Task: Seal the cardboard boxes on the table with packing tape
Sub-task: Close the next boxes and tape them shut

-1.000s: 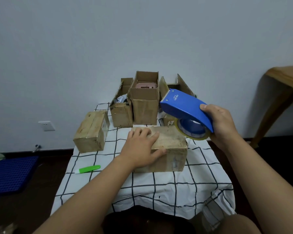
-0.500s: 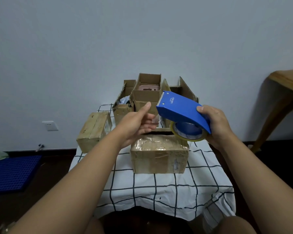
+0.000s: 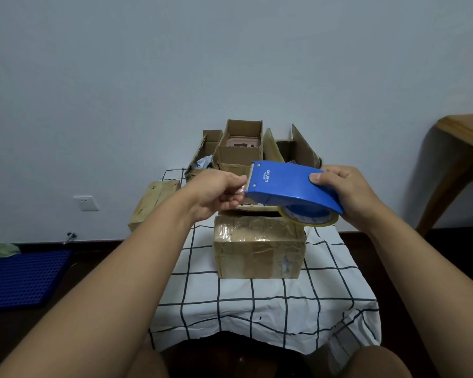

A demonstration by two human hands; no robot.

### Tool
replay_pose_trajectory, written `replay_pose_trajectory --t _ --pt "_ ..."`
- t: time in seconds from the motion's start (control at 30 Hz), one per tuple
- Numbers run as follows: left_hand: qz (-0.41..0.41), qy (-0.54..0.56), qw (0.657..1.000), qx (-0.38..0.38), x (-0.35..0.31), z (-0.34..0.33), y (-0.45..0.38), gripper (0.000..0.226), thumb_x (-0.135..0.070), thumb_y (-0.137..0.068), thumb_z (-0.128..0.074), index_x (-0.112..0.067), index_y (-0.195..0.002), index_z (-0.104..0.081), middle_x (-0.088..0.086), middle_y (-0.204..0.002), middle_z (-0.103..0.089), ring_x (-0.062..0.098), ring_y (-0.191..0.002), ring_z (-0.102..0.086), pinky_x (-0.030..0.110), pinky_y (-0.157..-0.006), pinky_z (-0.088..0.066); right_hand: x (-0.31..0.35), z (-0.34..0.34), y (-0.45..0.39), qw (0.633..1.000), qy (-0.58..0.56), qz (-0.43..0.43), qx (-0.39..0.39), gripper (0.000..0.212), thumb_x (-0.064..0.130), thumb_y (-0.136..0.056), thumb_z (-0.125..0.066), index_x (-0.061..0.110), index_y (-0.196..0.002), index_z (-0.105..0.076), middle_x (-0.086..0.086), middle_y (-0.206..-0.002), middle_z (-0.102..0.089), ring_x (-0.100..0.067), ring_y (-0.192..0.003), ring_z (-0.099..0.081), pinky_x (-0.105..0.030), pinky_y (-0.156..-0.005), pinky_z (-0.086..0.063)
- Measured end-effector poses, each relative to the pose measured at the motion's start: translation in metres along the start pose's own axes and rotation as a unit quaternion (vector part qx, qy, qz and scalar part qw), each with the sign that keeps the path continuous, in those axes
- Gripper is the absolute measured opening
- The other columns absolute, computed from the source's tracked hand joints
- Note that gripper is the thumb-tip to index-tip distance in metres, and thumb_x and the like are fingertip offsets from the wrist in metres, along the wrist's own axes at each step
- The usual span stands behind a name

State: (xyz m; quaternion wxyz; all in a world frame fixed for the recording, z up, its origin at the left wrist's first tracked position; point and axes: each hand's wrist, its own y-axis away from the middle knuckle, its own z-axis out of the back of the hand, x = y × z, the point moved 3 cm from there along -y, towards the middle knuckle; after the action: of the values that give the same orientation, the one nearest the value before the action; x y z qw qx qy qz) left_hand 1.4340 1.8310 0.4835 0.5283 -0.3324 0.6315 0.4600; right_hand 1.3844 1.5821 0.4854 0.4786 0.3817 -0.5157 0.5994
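My right hand [image 3: 347, 197] grips a blue tape dispenser [image 3: 287, 186] in the air above the table, with its roll of clear packing tape [image 3: 309, 217] under the shell. At the dispenser's toothed front edge, my left hand [image 3: 216, 193] pinches the loose tape end. Below them a closed cardboard box [image 3: 258, 245] wrapped in shiny tape sits on the checked tablecloth [image 3: 257, 304]. Three open boxes stand at the back: left [image 3: 202, 156], middle [image 3: 239, 148] and right [image 3: 298, 148].
Another closed box [image 3: 150, 204] lies at the table's left edge. A wooden table [image 3: 464, 148] stands at the right, a blue perforated mat [image 3: 22, 278] on the floor at the left. A wall socket [image 3: 85, 203] is low on the wall.
My left hand has lifted off the closed box and risen to the dispenser's front edge, where it now pinches the tape end. The dispenser has shifted a little toward me.
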Motion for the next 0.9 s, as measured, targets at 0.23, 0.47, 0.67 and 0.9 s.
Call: replay_pose_trajectory --t 0.23,0.47,0.67,0.9 --pt "0.002 -0.037 0.996 -0.085 -0.006 0.011 -0.008 0.016 -0.016 -0.096 -0.058 -0.009 -0.084 -0.066 0.001 -0.064 -0.059 0.008 -0.052 -0.051 0.022 -0.051 -0.045 0.011 0.016 -0.01 0.996 0.083 -0.002 0.026 0.035 0.058 -0.069 -0.065 0.026 -0.056 -0.064 0.011 -0.058 -0.056 -0.007 -0.053 -0.053 -0.019 -0.053 -0.039" --pt "0.029 -0.09 0.98 -0.177 0.006 0.035 -0.007 0.016 -0.021 -0.095 -0.058 -0.014 -0.084 -0.068 -0.005 -0.062 -0.063 0.005 -0.052 -0.053 0.019 -0.045 -0.045 0.006 0.041 -0.02 0.99 0.138 -0.027 0.027 0.035 0.047 -0.076 -0.066 0.026 -0.049 -0.058 0.009 -0.054 -0.049 -0.007 -0.05 -0.048 -0.025 -0.054 -0.035" --pt "-0.027 -0.095 0.97 -0.223 0.013 0.041 -0.011 0.015 -0.022 -0.095 -0.062 -0.013 -0.087 -0.071 -0.001 -0.076 -0.064 0.012 -0.068 -0.056 0.025 -0.061 -0.05 0.015 0.038 -0.043 0.986 0.156 -0.025 0.058 0.045 0.033 -0.091 -0.066 0.026 -0.048 -0.058 0.01 -0.053 -0.046 -0.005 -0.048 -0.045 -0.022 -0.052 -0.035" --pt "0.001 -0.07 0.974 -0.215 0.028 0.058 -0.014 0.011 -0.015 -0.092 -0.067 -0.006 -0.088 -0.072 0.003 -0.061 -0.061 0.012 -0.056 -0.055 0.025 -0.057 -0.051 -0.003 0.031 -0.054 0.985 0.124 -0.076 0.092 0.027 0.038 -0.082 -0.069 0.02 -0.062 -0.07 0.002 -0.065 -0.062 -0.009 -0.057 -0.059 -0.017 -0.053 -0.045"
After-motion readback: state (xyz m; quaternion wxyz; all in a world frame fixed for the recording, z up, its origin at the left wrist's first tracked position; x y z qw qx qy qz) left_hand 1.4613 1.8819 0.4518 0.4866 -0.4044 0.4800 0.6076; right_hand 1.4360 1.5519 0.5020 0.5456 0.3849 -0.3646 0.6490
